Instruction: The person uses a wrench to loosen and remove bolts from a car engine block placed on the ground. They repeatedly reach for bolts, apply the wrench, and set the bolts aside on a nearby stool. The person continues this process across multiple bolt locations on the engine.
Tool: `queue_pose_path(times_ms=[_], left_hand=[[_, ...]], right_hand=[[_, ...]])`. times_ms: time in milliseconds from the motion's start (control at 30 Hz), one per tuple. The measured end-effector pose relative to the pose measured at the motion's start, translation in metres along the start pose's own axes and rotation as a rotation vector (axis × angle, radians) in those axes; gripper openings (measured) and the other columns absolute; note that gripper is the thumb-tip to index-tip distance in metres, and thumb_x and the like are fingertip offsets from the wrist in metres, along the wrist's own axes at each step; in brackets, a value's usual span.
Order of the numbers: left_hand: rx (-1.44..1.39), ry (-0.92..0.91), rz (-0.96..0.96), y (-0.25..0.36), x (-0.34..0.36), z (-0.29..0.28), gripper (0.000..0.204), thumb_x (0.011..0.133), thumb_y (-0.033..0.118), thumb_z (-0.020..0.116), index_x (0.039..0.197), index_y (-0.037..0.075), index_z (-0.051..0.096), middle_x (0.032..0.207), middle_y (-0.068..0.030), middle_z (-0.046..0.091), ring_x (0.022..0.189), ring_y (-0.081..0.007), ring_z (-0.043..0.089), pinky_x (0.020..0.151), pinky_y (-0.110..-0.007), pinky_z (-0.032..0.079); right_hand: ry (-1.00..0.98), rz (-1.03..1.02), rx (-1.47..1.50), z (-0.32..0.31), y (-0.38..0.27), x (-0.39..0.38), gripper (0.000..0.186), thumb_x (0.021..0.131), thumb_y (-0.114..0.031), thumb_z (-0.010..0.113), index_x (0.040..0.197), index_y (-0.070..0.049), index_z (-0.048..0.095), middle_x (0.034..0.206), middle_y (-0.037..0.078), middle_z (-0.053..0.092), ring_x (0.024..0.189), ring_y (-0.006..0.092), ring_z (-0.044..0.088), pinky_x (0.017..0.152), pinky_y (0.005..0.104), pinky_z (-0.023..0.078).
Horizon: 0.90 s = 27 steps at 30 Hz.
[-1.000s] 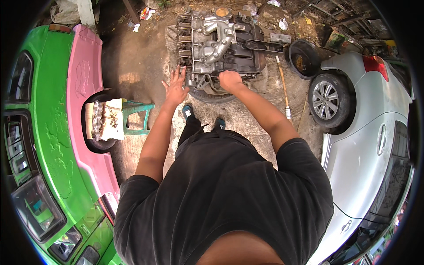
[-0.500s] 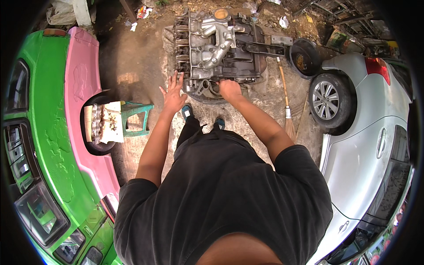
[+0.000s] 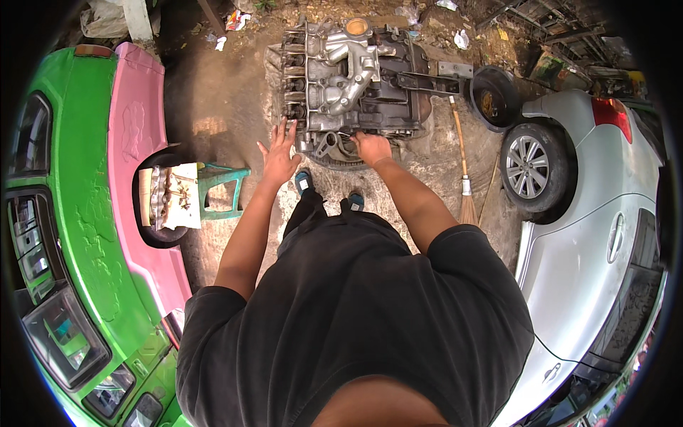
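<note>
A greasy car engine [image 3: 400, 110] lies on the ground in front of me, with a silver intake manifold [image 3: 354, 75] on its upper side. My left hand [image 3: 282, 155] is open, fingers spread, its fingertips at the near left corner of the engine. At the near edge my right hand [image 3: 373, 149] is closed, knuckles up. What its fingers grip is hidden under the hand. Between the two hands a grey metal bracket-like part [image 3: 326, 144] with a round hole sticks out toward me.
A green stool [image 3: 222, 191] stands at left, beside metal parts on cardboard [image 3: 186, 192]. The green and pink vehicle [image 3: 135, 142] flanks me on the left, a silver car [image 3: 576, 185] on the right. A broom [image 3: 461, 153] and black basin [image 3: 492, 97] lie right of the engine.
My right elbow has drawn in slightly toward my body. Both hands stay at the same spots on the engine, and the view has shifted a little.
</note>
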<state>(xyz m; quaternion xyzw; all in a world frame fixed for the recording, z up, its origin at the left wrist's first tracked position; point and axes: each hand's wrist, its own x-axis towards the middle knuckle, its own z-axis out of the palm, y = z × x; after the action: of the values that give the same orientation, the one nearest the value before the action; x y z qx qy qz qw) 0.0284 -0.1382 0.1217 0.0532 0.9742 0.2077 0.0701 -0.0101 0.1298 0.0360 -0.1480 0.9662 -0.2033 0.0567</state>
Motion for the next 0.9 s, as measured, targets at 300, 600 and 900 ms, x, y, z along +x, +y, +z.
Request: queue_pose_path(times_ms=[300, 600, 900], left_hand=[[0.041, -0.033, -0.038, 0.002, -0.001, -0.004, 0.091, 0.077, 0.017, 0.062, 0.151, 0.035, 0.012, 0.160, 0.0000, 0.008, 0.145, -0.0332, 0.012, 0.106, -0.073, 0.003], [0.021, 0.022, -0.003, -0.001, -0.002, 0.001, 0.089, 0.078, 0.018, 0.060, 0.151, 0.034, 0.013, 0.159, -0.0007, 0.010, 0.145, -0.0336, 0.013, 0.105, -0.074, 0.005], [0.012, -0.004, -0.016, 0.001, -0.001, -0.004, 0.087, 0.078, 0.018, 0.060, 0.151, 0.033, 0.015, 0.159, -0.0002, 0.012, 0.145, -0.0324, 0.014, 0.105, -0.074, 0.004]], right_hand=[[-0.242, 0.118, -0.114, -0.040, -0.029, 0.001, 0.039, 0.097, -0.037, 0.045, 0.099, -0.005, 0.067, 0.090, 0.018, 0.069, 0.086, 0.0352, 0.067, 0.074, 0.0458, 0.054], [-0.248, 0.077, -0.215, -0.055, -0.039, 0.012, 0.040, 0.096, -0.036, 0.047, 0.095, -0.002, 0.069, 0.097, 0.017, 0.069, 0.092, 0.0325, 0.067, 0.076, 0.0426, 0.054], [-0.153, 0.224, -0.058, -0.030, -0.042, 0.001, 0.041, 0.097, -0.035, 0.046, 0.091, -0.002, 0.068, 0.087, 0.019, 0.069, 0.083, 0.0339, 0.068, 0.070, 0.0432, 0.055]])
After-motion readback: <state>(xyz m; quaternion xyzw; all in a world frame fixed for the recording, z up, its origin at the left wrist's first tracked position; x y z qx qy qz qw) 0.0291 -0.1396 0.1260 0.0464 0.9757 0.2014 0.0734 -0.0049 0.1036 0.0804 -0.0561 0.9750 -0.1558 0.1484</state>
